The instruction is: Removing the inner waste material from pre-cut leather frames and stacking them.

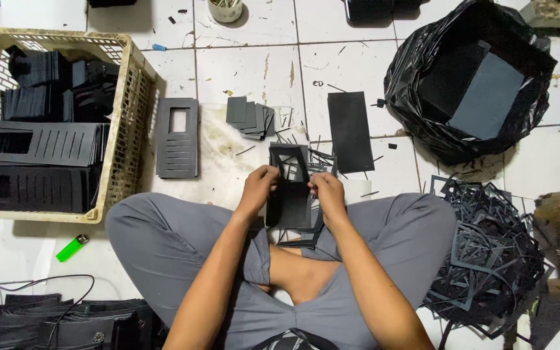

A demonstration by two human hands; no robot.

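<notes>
White floor tiles (351, 58), scuffed and littered with black offcuts, lie under a person sitting cross-legged. At centre, both hands pinch a black die-cut sheet (289, 194) held upright over the lap: the left hand (258, 186) has fingers pressed on its left edge, the right hand (327, 192) clamps its right edge. At nine o'clock a plastic crate (121, 129) holds stacked sheets; at two o'clock sits a black bag (416, 97); at four o'clock a scrap pile (487, 246)

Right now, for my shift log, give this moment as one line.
left hand: grips die-cut black sheet | right hand: grips same sheet | beside: plastic crate, scrap pile
</notes>
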